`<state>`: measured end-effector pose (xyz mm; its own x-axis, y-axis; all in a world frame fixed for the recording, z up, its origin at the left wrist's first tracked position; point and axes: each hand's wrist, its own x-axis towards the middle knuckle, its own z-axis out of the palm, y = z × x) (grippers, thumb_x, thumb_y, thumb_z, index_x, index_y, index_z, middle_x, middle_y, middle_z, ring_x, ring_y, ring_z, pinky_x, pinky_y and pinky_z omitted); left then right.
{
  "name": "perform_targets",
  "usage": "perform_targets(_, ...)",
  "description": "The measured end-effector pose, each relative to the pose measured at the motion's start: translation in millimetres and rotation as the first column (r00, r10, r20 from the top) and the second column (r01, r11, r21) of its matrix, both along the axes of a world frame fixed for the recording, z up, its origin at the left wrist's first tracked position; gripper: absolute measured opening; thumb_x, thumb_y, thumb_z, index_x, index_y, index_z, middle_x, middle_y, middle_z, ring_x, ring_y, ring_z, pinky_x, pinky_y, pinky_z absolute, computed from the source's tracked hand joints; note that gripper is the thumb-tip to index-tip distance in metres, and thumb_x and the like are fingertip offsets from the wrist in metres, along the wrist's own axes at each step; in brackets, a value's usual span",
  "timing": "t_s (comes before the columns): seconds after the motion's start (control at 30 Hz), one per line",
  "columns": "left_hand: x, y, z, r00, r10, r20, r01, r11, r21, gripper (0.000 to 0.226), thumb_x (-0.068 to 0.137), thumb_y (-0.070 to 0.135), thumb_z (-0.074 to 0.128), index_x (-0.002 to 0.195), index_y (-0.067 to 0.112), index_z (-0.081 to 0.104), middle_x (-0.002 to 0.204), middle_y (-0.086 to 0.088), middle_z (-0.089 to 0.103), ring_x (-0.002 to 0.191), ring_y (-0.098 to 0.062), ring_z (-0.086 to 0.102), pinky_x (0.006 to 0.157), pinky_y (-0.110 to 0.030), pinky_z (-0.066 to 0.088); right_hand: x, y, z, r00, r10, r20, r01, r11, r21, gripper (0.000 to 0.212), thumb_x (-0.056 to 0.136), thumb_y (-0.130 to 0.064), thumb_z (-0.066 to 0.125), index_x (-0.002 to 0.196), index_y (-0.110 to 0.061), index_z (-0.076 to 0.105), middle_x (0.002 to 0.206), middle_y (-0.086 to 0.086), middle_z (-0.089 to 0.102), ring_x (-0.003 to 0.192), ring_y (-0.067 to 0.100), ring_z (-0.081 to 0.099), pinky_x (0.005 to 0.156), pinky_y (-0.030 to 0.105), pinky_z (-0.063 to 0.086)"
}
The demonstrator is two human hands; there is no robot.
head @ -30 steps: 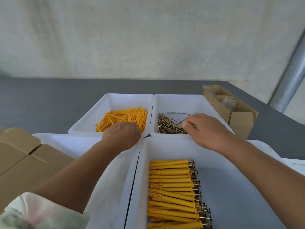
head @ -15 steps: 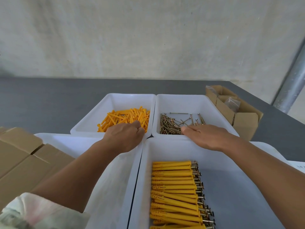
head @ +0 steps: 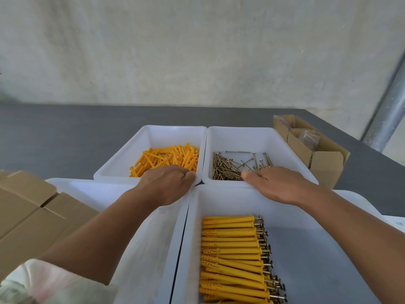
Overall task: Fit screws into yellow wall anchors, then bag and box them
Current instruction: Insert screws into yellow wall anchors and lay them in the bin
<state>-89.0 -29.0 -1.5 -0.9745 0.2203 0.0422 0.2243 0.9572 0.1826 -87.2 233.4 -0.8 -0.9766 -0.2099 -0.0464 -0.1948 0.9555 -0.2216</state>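
Fingers of my left hand [head: 168, 185] curl down out of sight at the near rim of the far-left bin [head: 122, 170], where loose yellow wall anchors [head: 168, 159] lie heaped; any grip cannot be told. Fingers of my right hand [head: 276, 185] are likewise hidden above the brass-coloured screws [head: 228, 167] in the adjacent bin [head: 291, 150], thumb pointing left. Fitted anchors [head: 232, 249], ribbed yellow with screw heads protruding right, lie stacked parallel in the near-right bin [head: 317, 249].
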Motion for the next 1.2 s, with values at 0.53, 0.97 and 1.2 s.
perform_targets(0.53, 1, 5, 4, 0.928, 0.290, -0.236, -0.162, 0.881, 0.445, 0.009, 0.084, 0.019, 0.060, 0.088, 0.024, 0.054, 0.071, 0.006, 0.058, 0.065, -0.007, 0.052, 0.052, -0.025, 0.040, 4, 4, 14, 0.992, -0.009, -0.128, -0.017, 0.979, -0.201, 0.013, 0.093, -0.032, 0.057, 0.082, -0.026, 0.061, 0.082, -0.010, 0.062, 0.078, 0.008, 0.057, 0.057, 0.020, 0.035)
perform_targets(0.97, 14, 15, 24, 0.918, 0.308, -0.248, 0.020, 0.590, 0.807, 0.017, 0.087, 0.014, 0.065, 0.081, 0.027, 0.055, 0.065, 0.000, 0.058, 0.060, -0.019, 0.056, 0.057, -0.029, 0.046, 9, 0, 19, 0.975, -0.002, -0.221, -0.046, 0.976, -0.214, 0.031, 0.089, -0.008, 0.056, 0.080, -0.038, 0.057, 0.077, -0.017, 0.059, 0.077, -0.001, 0.054, 0.058, 0.014, 0.034)
perform_targets(1.2, 18, 23, 23, 0.975, 0.200, -0.098, -0.015, 0.495, 0.868, 0.006, 0.091, 0.010, 0.061, 0.089, 0.010, 0.066, 0.066, -0.001, 0.068, 0.058, -0.010, 0.065, 0.057, -0.020, 0.052, 9, -3, 21, 0.942, -0.074, -0.326, 0.001, 0.976, -0.217, 0.026, 0.099, -0.011, 0.042, 0.110, -0.023, 0.063, 0.095, -0.009, 0.052, 0.091, 0.012, 0.049, 0.072, 0.024, 0.035)
